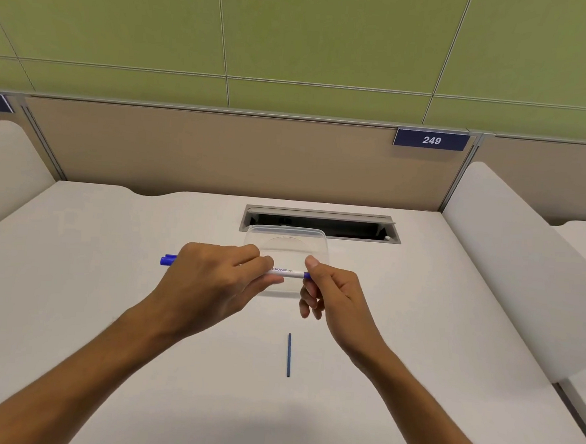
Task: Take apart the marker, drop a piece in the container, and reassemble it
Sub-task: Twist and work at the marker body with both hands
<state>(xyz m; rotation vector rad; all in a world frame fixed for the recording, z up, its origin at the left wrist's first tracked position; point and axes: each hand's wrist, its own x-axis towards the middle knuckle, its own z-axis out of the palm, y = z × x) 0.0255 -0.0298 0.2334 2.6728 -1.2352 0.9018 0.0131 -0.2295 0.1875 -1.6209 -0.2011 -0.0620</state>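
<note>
Both hands hold a whiteboard marker level above a clear container.

The left hand [212,278] is curled round the marker [287,272], hiding most of the barrel; only the blue cap end sticks out past its knuckles and part of the printed label shows. The right hand [328,289] pinches the marker's other end between thumb and forefinger, so that tip is covered and its shape cannot be made out. The transparent container [289,235] sits on the tabletop [111,245] just behind the hands, its near edge hidden by them. A thin blue rod [289,354] lies alone on the tabletop, nearer the person. Behind the container is an open cable slot [320,221], and a divider panel carries a sign [431,140] reading 249.
</note>
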